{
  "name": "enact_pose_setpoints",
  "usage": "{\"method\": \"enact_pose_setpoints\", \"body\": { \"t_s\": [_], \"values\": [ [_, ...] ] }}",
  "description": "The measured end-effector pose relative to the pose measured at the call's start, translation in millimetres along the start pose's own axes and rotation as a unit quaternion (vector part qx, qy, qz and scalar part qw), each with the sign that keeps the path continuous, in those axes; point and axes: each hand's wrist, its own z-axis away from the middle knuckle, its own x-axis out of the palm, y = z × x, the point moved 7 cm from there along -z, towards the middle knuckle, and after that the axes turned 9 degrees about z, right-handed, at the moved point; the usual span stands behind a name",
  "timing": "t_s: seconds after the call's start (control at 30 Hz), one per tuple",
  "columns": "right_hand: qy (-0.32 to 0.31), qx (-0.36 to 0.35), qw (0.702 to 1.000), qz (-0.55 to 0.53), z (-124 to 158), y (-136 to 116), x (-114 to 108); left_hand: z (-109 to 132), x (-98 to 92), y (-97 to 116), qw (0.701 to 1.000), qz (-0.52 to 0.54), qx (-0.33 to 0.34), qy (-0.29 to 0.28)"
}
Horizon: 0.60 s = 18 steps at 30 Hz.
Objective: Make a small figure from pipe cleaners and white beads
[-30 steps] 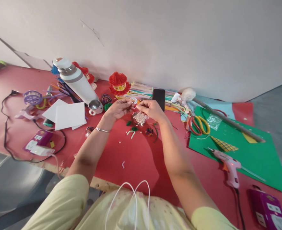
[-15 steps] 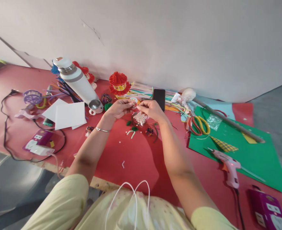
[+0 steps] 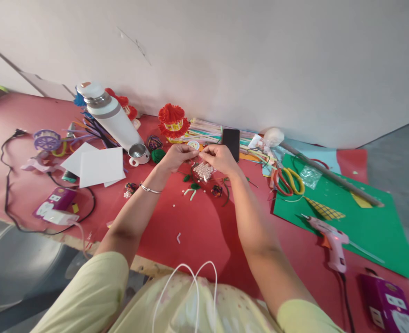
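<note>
My left hand [image 3: 178, 156] and my right hand [image 3: 220, 158] meet fingertip to fingertip above the table, each closed in a pinch. Whatever sits between their fingertips is too small to make out. Just below them lies a pile of pearl beads [image 3: 203, 171]. Dark green leaf-like pieces [image 3: 195, 186], bent pale strips [image 3: 190, 193] and a small multicoloured yarn ball [image 3: 217, 190] lie close by. Behind the fingers is a small round white item [image 3: 193, 144]. A green yarn ball [image 3: 158, 155] rests left of my left hand.
A white flask [image 3: 112, 118], a steel-lined cup [image 3: 138, 154] and white cards [image 3: 101, 167] stand or lie at left. Behind are a red-topped craft piece [image 3: 172, 121], pipe cleaners [image 3: 207, 132] and a phone [image 3: 231, 143]. Scissors [image 3: 288, 181] and a pink glue gun [image 3: 331, 240] lie at right.
The left fingertips have moved slightly right and closed up against the right ones. The right hand has barely moved; nothing on the table has shifted.
</note>
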Motion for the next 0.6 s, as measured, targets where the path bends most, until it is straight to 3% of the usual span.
{"method": "enact_pose_setpoints", "body": {
  "t_s": [0.13, 0.27, 0.43, 0.6],
  "values": [
    [0.047, -0.04, 0.998, 0.029, -1, -1, -7, -2, 3.8, 7, 0.987, -0.136, 0.079, 0.038],
    [0.026, -0.051, 0.998, 0.01, -1, -2, -5, -1, 11.3, 10, 0.97, -0.213, 0.112, 0.045],
    [-0.033, 0.01, 0.997, -0.067, -1, 8, 4, 3, 16.2, 13, 0.982, -0.16, 0.095, 0.034],
    [-0.061, 0.045, 0.987, -0.144, -2, 16, 12, 4, 19.6, 19, 0.98, -0.153, 0.12, 0.034]
  ]
}}
